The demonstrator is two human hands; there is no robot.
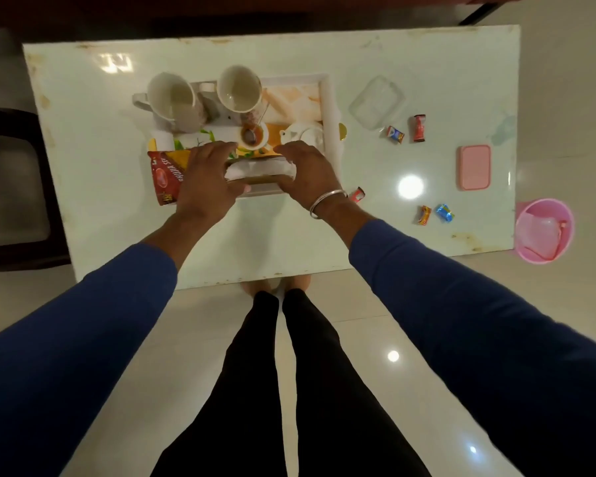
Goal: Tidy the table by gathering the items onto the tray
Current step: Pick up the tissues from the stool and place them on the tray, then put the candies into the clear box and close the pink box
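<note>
A white tray (329,98) sits mid-table, holding two white mugs (172,98) (239,88), a small bowl with a spoon (253,135), a white teapot (305,132) and a red snack packet (164,175). Over the tray's near edge, my left hand (207,179) and my right hand (308,173) grip the two ends of a white wrapped packet (260,170). Several wrapped candies (394,134) (418,127) (424,215) (444,212) (358,194) lie on the table to the right of the tray.
A clear plastic box (375,101) and a pink lid (473,166) rest on the right part of the pale table (100,132). A pink bin (544,230) stands on the floor at the table's right corner. A dark chair (11,187) is at the left.
</note>
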